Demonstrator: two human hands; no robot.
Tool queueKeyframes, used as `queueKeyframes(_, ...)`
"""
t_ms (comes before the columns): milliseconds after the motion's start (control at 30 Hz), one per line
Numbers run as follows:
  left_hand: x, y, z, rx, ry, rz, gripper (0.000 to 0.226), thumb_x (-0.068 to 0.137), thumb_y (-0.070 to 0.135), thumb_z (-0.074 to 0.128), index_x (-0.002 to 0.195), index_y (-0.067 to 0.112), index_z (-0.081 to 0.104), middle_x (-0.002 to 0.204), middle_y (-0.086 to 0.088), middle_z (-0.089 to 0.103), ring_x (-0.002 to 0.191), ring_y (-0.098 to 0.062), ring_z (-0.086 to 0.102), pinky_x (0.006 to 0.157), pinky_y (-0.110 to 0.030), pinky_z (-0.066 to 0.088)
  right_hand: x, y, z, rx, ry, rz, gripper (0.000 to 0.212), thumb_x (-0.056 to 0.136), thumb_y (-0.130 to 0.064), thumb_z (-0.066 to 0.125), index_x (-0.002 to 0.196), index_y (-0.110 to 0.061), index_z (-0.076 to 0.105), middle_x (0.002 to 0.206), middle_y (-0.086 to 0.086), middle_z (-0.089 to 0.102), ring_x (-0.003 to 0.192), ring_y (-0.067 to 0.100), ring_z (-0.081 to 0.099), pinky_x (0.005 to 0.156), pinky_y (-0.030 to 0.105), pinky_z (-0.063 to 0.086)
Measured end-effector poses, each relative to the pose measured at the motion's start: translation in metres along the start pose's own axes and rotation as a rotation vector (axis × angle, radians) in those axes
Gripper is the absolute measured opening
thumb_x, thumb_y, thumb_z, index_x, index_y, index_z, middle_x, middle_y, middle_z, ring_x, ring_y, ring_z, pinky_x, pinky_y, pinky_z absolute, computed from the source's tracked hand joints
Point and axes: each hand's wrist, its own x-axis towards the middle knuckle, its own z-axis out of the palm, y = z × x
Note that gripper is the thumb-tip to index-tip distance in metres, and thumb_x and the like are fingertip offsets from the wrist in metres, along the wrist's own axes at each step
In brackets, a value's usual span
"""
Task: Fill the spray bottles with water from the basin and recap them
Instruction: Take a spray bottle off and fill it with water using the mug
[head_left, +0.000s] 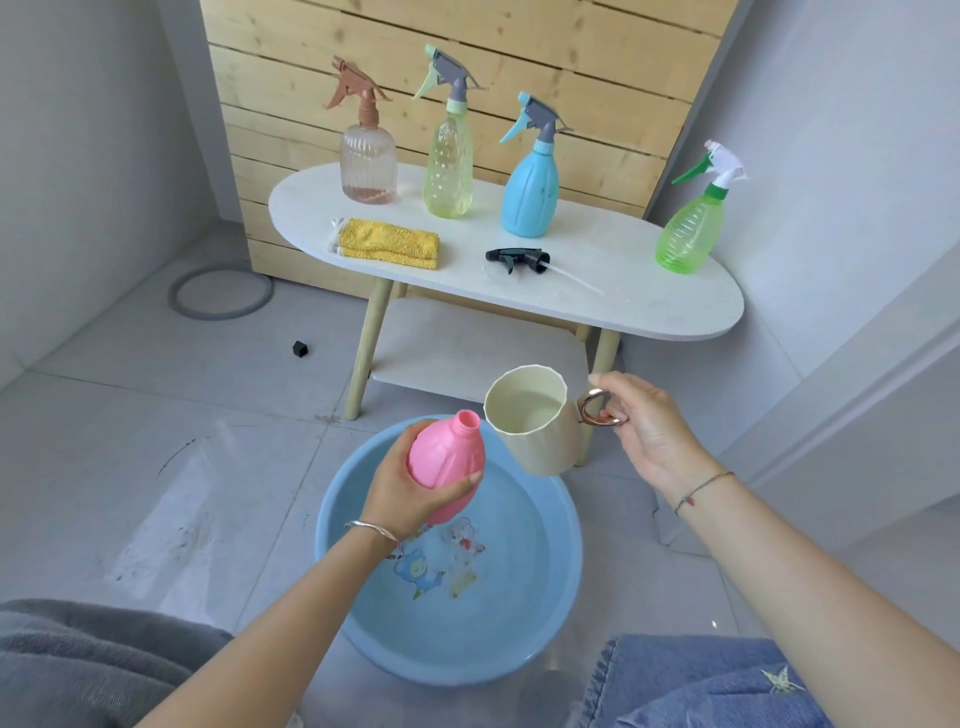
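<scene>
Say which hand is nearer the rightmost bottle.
Right. The right hand, holding the cup, is below the rightmost bottle; the left hand, gripping the pink bottle, is farther left over the basin.

Your left hand (410, 493) wraps around the fat part of the pink bottle (447, 457). Your thumb lies across the side near you and your fingers curl round the far side. Your left arm is bare and comes in from the bottom left, with a silver bangle (375, 535) on the wrist. Your right hand (644, 431) holds the cup (530, 431) by its shiny handle (597, 408), thumb on top. Your right arm is bare too and comes in from the bottom right, with a thin string band (701, 488) on the wrist.
</scene>
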Motion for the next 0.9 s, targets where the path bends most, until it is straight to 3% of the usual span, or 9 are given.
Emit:
queueKeyframes(133, 0.000, -0.009, 0.001, 0.042, -0.020, 0.009, 0.074, 0.049, 0.056, 0.083, 0.115, 0.040, 0.053, 0.111, 0.018, 0.061, 0.099, 0.002, 0.058, 0.081, -0.021, 0.051, 0.001, -0.004, 0.003, -0.056, 0.003, -0.051, 0.035, 0.075, -0.015, 0.073, 0.056, -0.019, 0.045, 0.056, -0.003, 0.033, 0.053, 0.010, 0.033, 0.073, 0.029, 0.029)
queueKeyframes(267, -0.001, -0.014, 0.000, 0.064, -0.021, 0.006, 0.076, 0.048, 0.058, 0.083, 0.116, 0.038, 0.053, 0.111, 0.017, 0.061, 0.101, -0.002, 0.059, 0.083, -0.026, 0.053, -0.002, -0.011, 0.006, -0.148, 0.012, -0.109, 0.041, 0.064, -0.026, 0.076, 0.054, -0.019, 0.037, 0.062, 0.003, 0.027, 0.060, 0.015, 0.027, 0.066, 0.028, 0.027)
queueKeyframes(367, -0.001, -0.017, 0.001, 0.081, -0.022, -0.011, 0.080, 0.047, 0.061, 0.082, 0.117, 0.037, 0.052, 0.111, 0.016, 0.061, 0.101, -0.006, 0.059, 0.082, -0.028, 0.054, -0.003, -0.012, 0.008, -0.208, 0.035, -0.158, 0.042, 0.075, -0.018, 0.076, 0.056, -0.015, 0.038, 0.059, 0.002, 0.026, 0.058, 0.014, 0.026, 0.060, 0.026, 0.026)
queueKeyframes(500, -0.001, -0.017, 0.004, 0.096, -0.031, -0.018, 0.081, 0.045, 0.062, 0.081, 0.117, 0.039, 0.051, 0.110, 0.018, 0.060, 0.100, -0.005, 0.059, 0.080, -0.026, 0.054, -0.004, -0.012, 0.012, -0.245, 0.048, -0.196, 0.043, 0.077, -0.015, 0.074, 0.054, -0.015, 0.037, 0.058, 0.003, 0.028, 0.059, 0.018, 0.029, 0.061, 0.026, 0.030)
queueKeyframes(733, 0.000, -0.018, 0.006, 0.098, -0.039, -0.014, 0.081, 0.047, 0.060, 0.083, 0.118, 0.037, 0.052, 0.110, 0.017, 0.061, 0.099, -0.004, 0.059, 0.079, -0.025, 0.053, -0.006, -0.013, 0.019, -0.279, 0.018, -0.259, 0.037, 0.078, -0.009, 0.073, 0.060, -0.007, 0.041, 0.064, 0.011, 0.040, 0.063, 0.019, 0.051, 0.063, 0.024, 0.038)
queueKeyframes(900, 0.000, -0.021, 0.007, 0.097, -0.029, -0.025, 0.079, 0.046, 0.061, 0.082, 0.116, 0.038, 0.052, 0.110, 0.017, 0.061, 0.099, -0.001, 0.058, 0.076, -0.019, 0.050, -0.008, -0.016, 0.025, -0.304, 0.045, -0.330, 0.045, 0.077, -0.004, 0.072, 0.055, -0.011, 0.034, 0.047, -0.005, 0.032, 0.053, 0.014, 0.043, 0.048, 0.014, 0.032)
